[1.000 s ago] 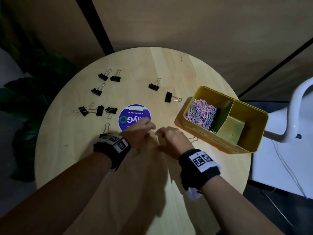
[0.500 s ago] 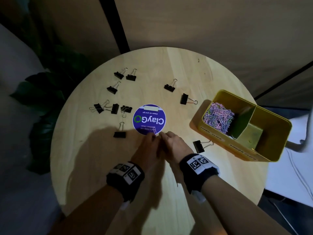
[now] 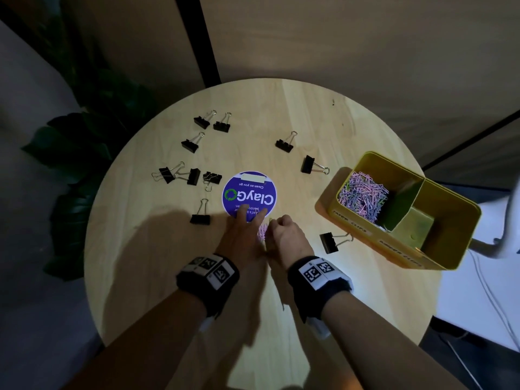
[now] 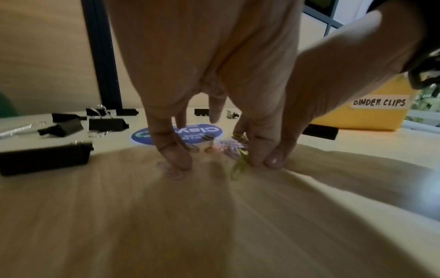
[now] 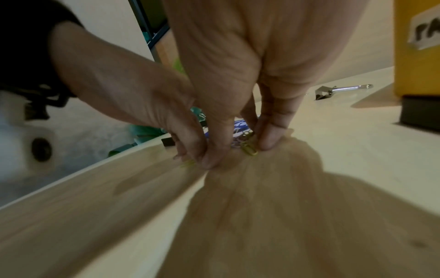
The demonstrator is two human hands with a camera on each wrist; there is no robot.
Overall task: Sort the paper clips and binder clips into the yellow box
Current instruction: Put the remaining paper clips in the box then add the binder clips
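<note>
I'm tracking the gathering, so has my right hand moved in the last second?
Yes. The right hand has shifted left, away from the yellow box, clear of the binder clip it half covered, toward the ClayGo sticker.

The table [image 3: 323, 319] is pale wood with a smooth, matt grain. The binder clips [image 3: 308, 164] have matt black bodies and shiny wire handles of silver metal, and the paper clips [image 3: 363, 197] in the box [image 3: 399, 256] look coated in pastel pink, purple and green. The box looks like yellow painted metal with a slight sheen and white paper labels, and the round sticker [image 3: 249, 194] is glossy.
</note>
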